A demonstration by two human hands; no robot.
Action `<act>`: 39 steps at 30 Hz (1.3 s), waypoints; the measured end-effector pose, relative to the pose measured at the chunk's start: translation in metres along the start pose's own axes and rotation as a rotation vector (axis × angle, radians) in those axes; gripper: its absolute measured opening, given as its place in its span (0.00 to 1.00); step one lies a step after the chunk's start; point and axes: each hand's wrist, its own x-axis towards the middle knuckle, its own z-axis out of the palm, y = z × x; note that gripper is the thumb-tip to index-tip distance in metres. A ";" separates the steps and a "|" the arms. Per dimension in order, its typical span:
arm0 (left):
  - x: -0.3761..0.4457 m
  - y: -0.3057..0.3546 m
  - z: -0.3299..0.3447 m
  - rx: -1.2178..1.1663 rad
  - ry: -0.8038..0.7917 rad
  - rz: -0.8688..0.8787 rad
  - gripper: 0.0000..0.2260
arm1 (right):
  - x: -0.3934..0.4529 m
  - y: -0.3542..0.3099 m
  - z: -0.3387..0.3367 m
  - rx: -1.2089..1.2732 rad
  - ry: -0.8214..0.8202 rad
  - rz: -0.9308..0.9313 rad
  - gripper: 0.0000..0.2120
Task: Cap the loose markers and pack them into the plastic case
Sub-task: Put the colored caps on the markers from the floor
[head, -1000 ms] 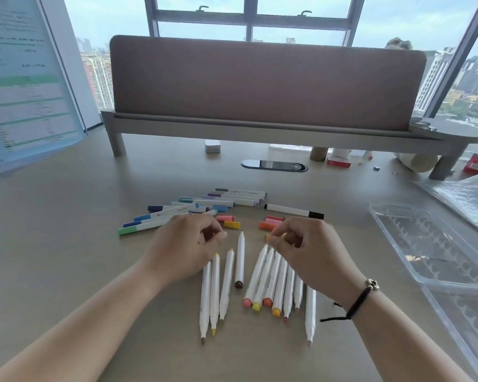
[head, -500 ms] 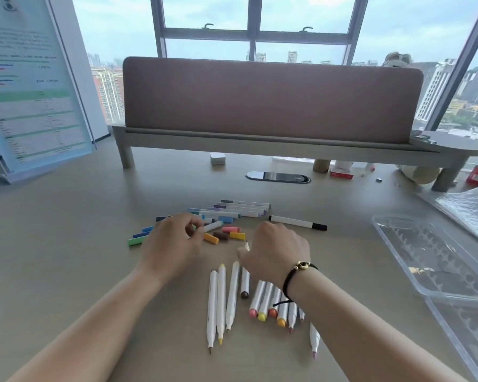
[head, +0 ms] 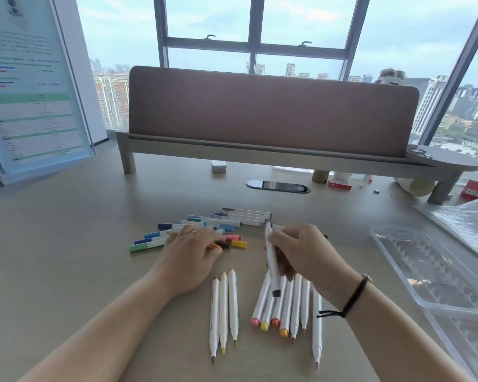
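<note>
Desk (head: 66,244) w/ divider (head: 271,108), city windows (head: 210,20), left hand (head: 189,249) flat on caps (head: 233,241), right hand (head: 301,252) holding marker (head: 271,260).

Tan desk (head: 66,244) under even daylight; along its far edge, a grey shelf riser (head: 260,154) on legs carries a brown padded screen (head: 271,111). Behind the screen, tall windows (head: 301,20) with grey frames show overcast sky and high-rise blocks. Far left, a printed board (head: 31,86) leans against a white wall (head: 90,78); an oval cable port (head: 278,186) is set in the desk below the riser, with a small white box (head: 218,166) to its left.
</note>
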 end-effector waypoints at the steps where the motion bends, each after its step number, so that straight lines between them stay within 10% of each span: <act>1: 0.002 0.000 0.000 0.024 0.010 0.004 0.15 | -0.005 0.004 -0.008 0.174 -0.006 0.032 0.15; 6: 0.007 0.003 0.003 0.096 0.053 0.017 0.10 | -0.012 0.023 -0.026 0.688 0.012 0.112 0.09; 13: 0.006 0.008 0.007 0.046 0.118 0.133 0.16 | -0.011 0.034 -0.020 0.646 -0.005 0.046 0.07; 24: -0.004 0.028 -0.015 -1.302 0.185 -0.296 0.05 | -0.009 0.037 -0.015 0.465 0.051 -0.046 0.10; 26: -0.005 0.026 -0.016 -1.443 0.121 -0.255 0.17 | -0.009 0.038 -0.016 0.439 0.039 -0.080 0.08; 39: -0.013 0.039 -0.024 -1.392 0.014 -0.137 0.21 | -0.012 0.033 -0.015 0.487 0.013 -0.161 0.06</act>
